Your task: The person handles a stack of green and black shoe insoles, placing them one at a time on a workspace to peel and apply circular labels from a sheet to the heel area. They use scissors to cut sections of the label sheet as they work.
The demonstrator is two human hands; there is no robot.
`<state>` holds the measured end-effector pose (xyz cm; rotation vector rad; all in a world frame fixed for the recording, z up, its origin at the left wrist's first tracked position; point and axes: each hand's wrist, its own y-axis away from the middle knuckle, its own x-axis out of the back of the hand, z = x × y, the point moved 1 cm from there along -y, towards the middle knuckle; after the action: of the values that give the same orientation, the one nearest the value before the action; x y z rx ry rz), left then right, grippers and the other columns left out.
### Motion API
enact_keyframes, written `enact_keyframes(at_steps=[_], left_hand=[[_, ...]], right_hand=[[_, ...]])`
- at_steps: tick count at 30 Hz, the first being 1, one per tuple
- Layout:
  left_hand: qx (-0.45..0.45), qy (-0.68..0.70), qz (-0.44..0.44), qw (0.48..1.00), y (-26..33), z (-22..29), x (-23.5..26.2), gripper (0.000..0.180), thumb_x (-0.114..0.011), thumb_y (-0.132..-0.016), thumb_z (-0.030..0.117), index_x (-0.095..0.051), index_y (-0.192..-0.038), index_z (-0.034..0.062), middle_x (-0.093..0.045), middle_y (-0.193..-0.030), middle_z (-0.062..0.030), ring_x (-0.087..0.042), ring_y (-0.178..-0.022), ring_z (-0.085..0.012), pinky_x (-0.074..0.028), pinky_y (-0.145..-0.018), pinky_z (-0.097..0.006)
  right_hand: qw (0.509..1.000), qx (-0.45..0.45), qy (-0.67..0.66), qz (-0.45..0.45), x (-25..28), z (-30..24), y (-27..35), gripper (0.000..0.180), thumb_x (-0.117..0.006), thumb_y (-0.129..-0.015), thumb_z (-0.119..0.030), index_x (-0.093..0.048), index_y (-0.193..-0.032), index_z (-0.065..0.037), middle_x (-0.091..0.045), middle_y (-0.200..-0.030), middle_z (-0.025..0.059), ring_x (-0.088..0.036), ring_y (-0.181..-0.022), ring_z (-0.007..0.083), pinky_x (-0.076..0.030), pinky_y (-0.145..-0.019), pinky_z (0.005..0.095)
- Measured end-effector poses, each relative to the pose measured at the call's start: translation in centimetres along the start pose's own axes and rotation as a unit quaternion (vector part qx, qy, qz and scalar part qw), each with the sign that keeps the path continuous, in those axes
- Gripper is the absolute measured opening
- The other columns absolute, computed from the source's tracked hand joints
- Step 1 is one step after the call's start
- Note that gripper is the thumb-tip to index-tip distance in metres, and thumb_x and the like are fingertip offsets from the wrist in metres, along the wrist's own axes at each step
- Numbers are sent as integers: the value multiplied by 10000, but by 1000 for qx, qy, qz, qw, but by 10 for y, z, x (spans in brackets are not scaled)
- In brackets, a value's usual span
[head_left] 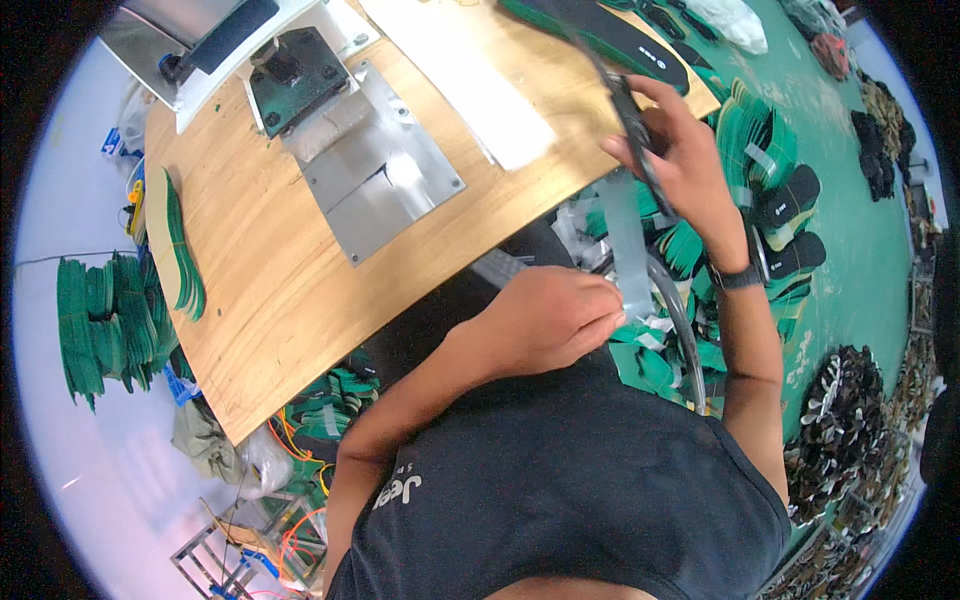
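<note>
My right hand is raised past the table's right edge, its thumb and fingers closed on a thin black strip-like piece. That piece is seen nearly edge-on and blurred, so its kind is unclear. Close in front of my body, my left hand is curled with the fingertips pressed together. A pale translucent strip hangs beside those fingertips; whether they pinch it is hidden. Black insoles with green edges lie on the table's far right corner, near my right hand.
On the wooden table stands a machine with a dark metal block above a steel plate. A white strip lies beside it. More green insoles sit at the left edge. Bundled insoles cover the floor at right, near a metal tube.
</note>
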<state>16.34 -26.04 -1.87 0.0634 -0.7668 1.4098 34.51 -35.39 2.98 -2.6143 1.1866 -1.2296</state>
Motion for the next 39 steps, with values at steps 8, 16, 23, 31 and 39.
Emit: enact_keyframes(at_steps=[8, 16, 23, 31, 39], left_hand=[[195, 176, 180, 948, 20, -17, 48, 127, -611, -887, 87, -687, -925, -7, -673, -830, -68, -616, -768, -129, -481, -688, -253], [143, 215, 389, 884, 29, -24, 56, 162, -604, -894, 85, -666, -993, -27, -622, -994, -92, -579, -857, -135, -456, -735, -248], [155, -78, 508, 844, 99, -13, 147, 248, -556, -890, 35, -596, -1127, -27, -600, -1060, -85, -555, -946, -143, -441, -843, -261], [323, -299, 625, 645, 290, -24, 336, 247, -651, -835, 173, -669, -1012, 3, -639, -910, -56, -586, -826, -130, -457, -727, -263], [692, -103, 428, 572, 277, -74, 384, 517, -806, -692, 360, -663, -964, -56, -667, -846, -88, -619, -709, -174, -479, -598, -305]], right_hand=[[958, 150, 234, 65, -39, 49, -60, 461, -700, -783, -307, -564, -1127, -31, -622, -921, 181, -598, -825, 359, -484, -720, 401], [975, 159, -123, -92, -79, -39, 28, 237, -716, -785, -153, -602, -952, -29, -622, -896, 106, -612, -836, 255, -492, -744, 319], [983, 64, -162, -58, -77, 5, -100, 115, -622, -891, -136, -630, -881, -22, -607, -765, -30, -538, -720, 42, -438, -649, 195], [988, 151, 25, -17, -54, 17, -288, 350, -620, -897, -368, -634, -1010, -37, -607, -841, -9, -524, -762, 82, -427, -689, 234], [960, 248, -129, -10, -69, -75, -126, 205, -610, -907, -153, -611, -1062, -18, -635, -1001, 63, -602, -909, 140, -477, -776, 253]])
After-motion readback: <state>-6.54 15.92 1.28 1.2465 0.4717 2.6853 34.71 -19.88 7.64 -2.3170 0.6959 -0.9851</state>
